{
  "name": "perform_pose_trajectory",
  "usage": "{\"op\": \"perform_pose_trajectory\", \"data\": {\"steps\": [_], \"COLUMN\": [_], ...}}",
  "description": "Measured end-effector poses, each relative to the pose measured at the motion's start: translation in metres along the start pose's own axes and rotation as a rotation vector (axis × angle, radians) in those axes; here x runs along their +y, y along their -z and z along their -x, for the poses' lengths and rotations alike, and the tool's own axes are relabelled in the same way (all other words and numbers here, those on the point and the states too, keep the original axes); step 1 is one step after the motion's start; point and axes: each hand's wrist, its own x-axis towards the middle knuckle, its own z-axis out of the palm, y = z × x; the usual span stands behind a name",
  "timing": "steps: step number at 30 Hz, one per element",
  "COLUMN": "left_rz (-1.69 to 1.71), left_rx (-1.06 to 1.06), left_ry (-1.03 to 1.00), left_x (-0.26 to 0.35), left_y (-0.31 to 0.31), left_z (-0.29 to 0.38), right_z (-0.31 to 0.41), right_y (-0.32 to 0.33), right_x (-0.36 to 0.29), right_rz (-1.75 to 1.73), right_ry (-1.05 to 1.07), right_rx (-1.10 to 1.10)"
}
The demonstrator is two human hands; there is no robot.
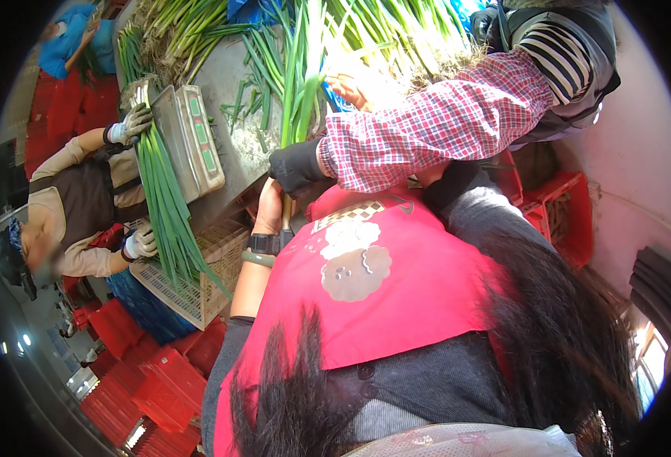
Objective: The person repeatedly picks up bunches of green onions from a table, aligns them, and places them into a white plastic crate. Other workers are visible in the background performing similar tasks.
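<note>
My left hand [271,208], with a black watch and a green bangle at the wrist, is closed around the pale stem end of a bunch of green onions [298,108]. Just above it, a co-worker's black-gloved hand [298,168] grips the same bunch. That worker's red checked sleeve [415,131] crosses over my right forearm. Beyond the sleeve, a bare hand, apparently my right hand [350,85], shows beside the onions in strong glare. Its fingers look spread, but the palm is washed out and its hold is unclear.
Rooted green onions [398,40] are heaped on the metal table [221,63]. At left, a gloved worker holds a bunch [167,200] beside a digital scale [198,137]. A cream plastic crate [210,291] and red crates [164,388] stand below; another red crate [569,217] is at right.
</note>
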Motion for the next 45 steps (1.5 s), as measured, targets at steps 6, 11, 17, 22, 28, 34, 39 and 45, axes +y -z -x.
{"op": "perform_pose_trajectory", "data": {"steps": [6, 11, 17, 22, 28, 34, 39, 45], "left_rz": [-0.056, -0.12, -0.144, -0.17, -0.104, -0.07, 0.042, 0.188], "left_rx": [-0.11, -0.203, -0.157, -0.129, -0.176, -0.245, -0.237, -0.237], "left_ry": [-0.003, 0.005, -0.147, -0.156, -0.037, -0.077, -0.021, 0.124], "left_x": [0.006, 0.009, 0.01, 0.012, 0.02, 0.027, 0.033, 0.031], "left_y": [-0.002, 0.0, -0.008, -0.001, 0.01, 0.004, -0.002, -0.003], "left_z": [-0.007, -0.018, -0.038, -0.041, -0.046, -0.044, -0.039, -0.035], "right_z": [0.009, 0.013, 0.025, 0.03, 0.03, 0.046, 0.048, 0.055], "right_y": [-0.011, -0.006, 0.005, 0.014, 0.047, 0.063, -0.002, -0.006], "right_x": [0.022, 0.026, 0.028, 0.028, 0.016, 0.03, 0.032, 0.028], "right_rz": [-0.017, -0.007, 0.025, 0.075, 0.168, 0.082, -1.077, -1.206], "right_ry": [-0.078, -0.09, -0.1, -0.053, 0.132, 0.103, -1.005, -1.012], "right_rx": [0.019, 0.007, -0.006, 0.001, 0.088, 0.216, 0.753, 0.849]}}
